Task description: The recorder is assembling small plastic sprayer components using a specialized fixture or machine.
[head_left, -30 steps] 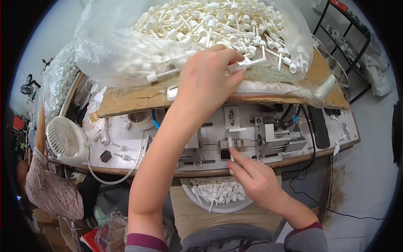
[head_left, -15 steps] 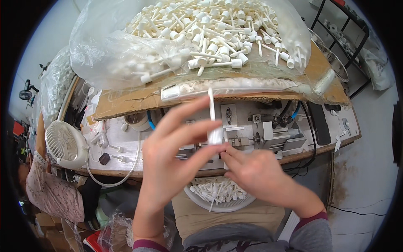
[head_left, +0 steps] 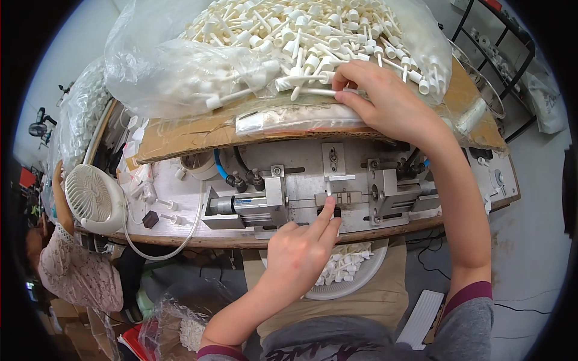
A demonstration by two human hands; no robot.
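Note:
At the front edge of the heap, the thumb and fingers of my right hand pinch a white capped stick. Its thin stem points left and its cap is hidden under my fingers. My left hand is lower down, with index and middle fingers stretched out and the others curled. The index fingertip presses on a small white part at the metal fixture in the middle of the bench device. Most of that part is covered by the finger. Many more capped sticks are piled in a clear plastic bag.
Metal cylinder units with hoses flank the fixture. A cardboard sheet lies under the bag. At the left stands a white fan. On my lap rests a basket of white pieces. Another person's sleeve shows at far left.
My left hand, which held up a white capped stick, has come down to the fixture. My right hand has moved from the fixture up to the heap and grasped another stick.

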